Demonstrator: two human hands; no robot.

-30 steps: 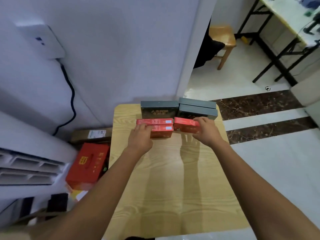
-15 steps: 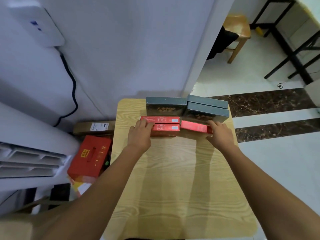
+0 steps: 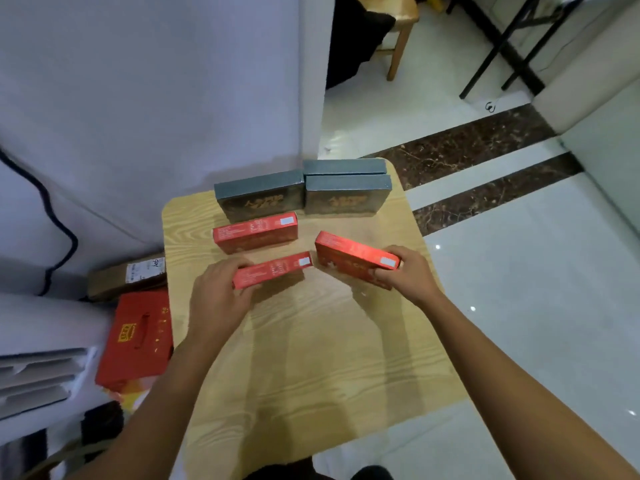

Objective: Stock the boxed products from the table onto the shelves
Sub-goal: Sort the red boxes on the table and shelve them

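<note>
Table (image 3: 311,358) w/ 3 grey boxes (image 3: 258,195) at back, red box (image 3: 254,232) in front. L hand (image 3: 218,299) curled round 2nd box (image 3: 273,270); R hand (image 3: 408,275) grips 3rd box (image 3: 353,259), angled

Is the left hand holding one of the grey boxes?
No, the left hand grips a red box, while the grey boxes stand untouched at the far edge of the table.

A white wall (image 3: 145,98) meets a glossy pale floor (image 3: 526,292) crossed by dark marble bands (image 3: 467,150), a wooden stool (image 3: 398,46) beyond.
</note>
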